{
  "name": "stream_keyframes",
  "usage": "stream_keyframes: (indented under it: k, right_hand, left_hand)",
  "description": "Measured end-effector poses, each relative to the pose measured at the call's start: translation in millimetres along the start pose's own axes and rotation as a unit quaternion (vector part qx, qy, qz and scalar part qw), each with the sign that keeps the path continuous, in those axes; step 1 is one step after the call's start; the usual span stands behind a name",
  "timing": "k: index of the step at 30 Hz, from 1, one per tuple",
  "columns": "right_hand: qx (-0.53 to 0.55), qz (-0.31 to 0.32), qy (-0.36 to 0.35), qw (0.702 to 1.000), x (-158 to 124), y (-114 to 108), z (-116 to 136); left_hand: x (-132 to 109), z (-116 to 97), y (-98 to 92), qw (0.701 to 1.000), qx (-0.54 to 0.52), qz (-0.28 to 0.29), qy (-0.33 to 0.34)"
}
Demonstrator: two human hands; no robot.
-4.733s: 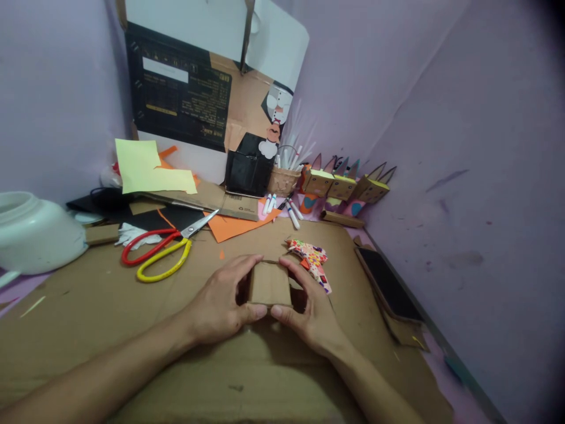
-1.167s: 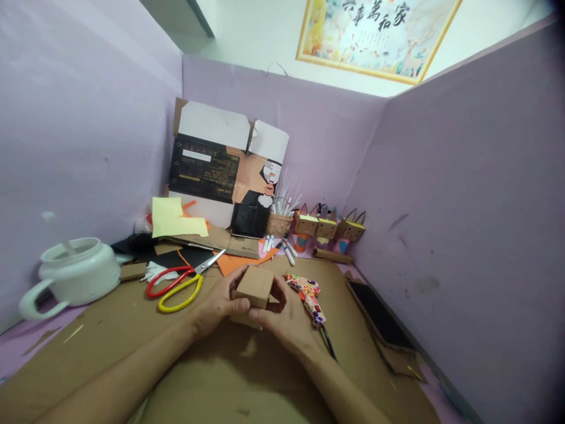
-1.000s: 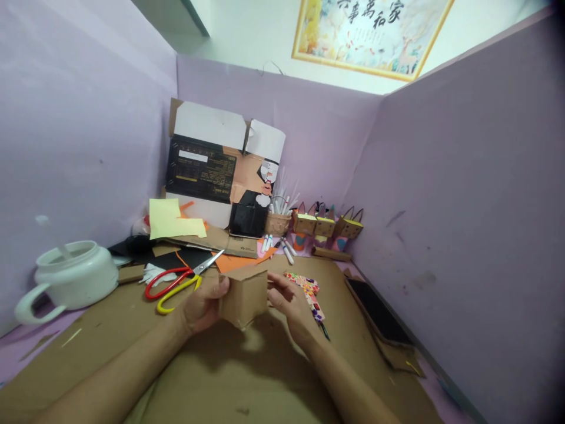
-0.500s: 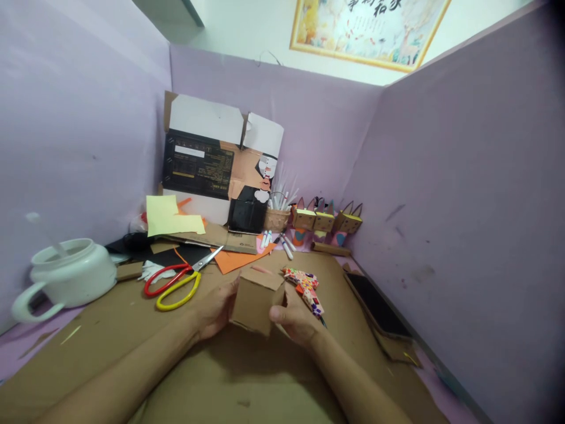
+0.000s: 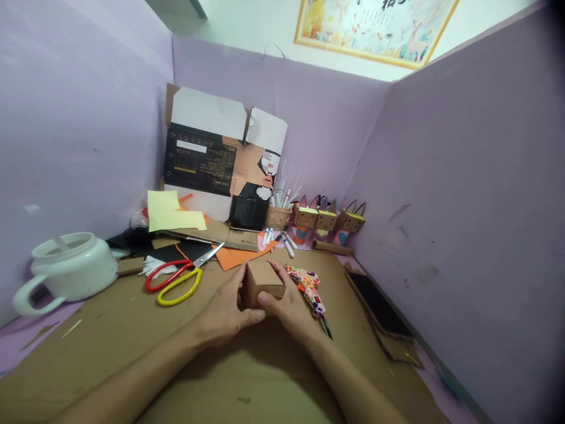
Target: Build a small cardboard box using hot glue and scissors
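Observation:
A small brown cardboard box (image 5: pixel 263 277) is held between both hands above the middle of the table. My left hand (image 5: pixel 228 306) grips its left side, fingers behind and thumb reaching across the near bottom edge. On the other side, my right hand (image 5: pixel 289 303) has its thumb on the front face and its fingers along the right side. The box's top face looks flat and covered; its underside and far side are hidden. Just right of my right hand lies a patterned glue gun (image 5: pixel 309 285). Scissors (image 5: pixel 185 274) with red and yellow handles lie to the left.
A white mug-like pot (image 5: pixel 75 268) stands at the left, and a dark phone-like slab (image 5: pixel 382 303) lies at the right. Behind are markers (image 5: pixel 289 242), a basket of sticks (image 5: pixel 278 217), cardboard figures with pointed ears (image 5: pixel 326 219), yellow paper (image 5: pixel 170 212) and an unfolded printed carton (image 5: pixel 200 159).
Both hands have turned the box over, so a flat face now points up where open-looking edges showed before. My left thumb has come round to the near side.

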State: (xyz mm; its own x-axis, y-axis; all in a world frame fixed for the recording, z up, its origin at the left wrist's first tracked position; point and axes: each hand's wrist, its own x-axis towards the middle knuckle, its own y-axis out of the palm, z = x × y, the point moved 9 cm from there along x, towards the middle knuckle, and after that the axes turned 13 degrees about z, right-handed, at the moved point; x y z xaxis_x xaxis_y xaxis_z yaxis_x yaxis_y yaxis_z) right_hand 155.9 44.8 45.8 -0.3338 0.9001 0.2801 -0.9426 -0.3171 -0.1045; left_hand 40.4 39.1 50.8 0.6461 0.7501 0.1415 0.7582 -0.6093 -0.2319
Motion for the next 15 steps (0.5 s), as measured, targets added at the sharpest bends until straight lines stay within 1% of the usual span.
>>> stream_keyframes:
  k: [3, 7, 12, 15]
  right_hand:
    - [0.012, 0.011, 0.004, 1.000, 2, 6, 3]
    - [0.055, 0.017, 0.023, 0.998, 4, 6, -5]
    - [0.021, 0.035, 0.015, 0.999, 4, 6, -2]
    - [-0.004, 0.027, 0.007, 1.000, 3, 5, 2]
  left_hand:
    - [2, -9, 1.7, 1.000, 0.007, -0.004, 0.013]
    - [1, -17, -2.1, 1.000, 0.019, -0.014, 0.015]
    - [-1, -20, -3.7, 0.999, 0.020, -0.007, 0.038]
    - [0, -18, -4.8, 0.999, 0.001, -0.003, 0.051]
